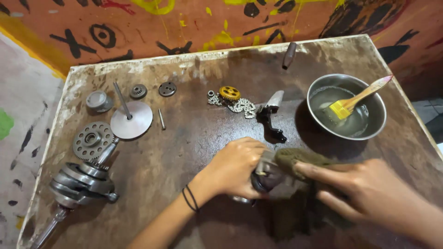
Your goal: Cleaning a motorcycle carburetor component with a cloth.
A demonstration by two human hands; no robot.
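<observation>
Lower centre of frame: left hand [237, 166] clenched around dark metal part [267, 177], right hand [364, 191] pressing olive rag [300, 159] against it, wiping apparently underway, firm grip needed.

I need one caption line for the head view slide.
Left hand grips a metal part while right hand presses a rag on it.

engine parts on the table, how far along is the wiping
Looks done: crankshaft, gear and disc lie spread out at left. In hand: left hand grips a dark metal part; right hand rubs it with an olive rag. Possibly left: chain, black lever.
</observation>
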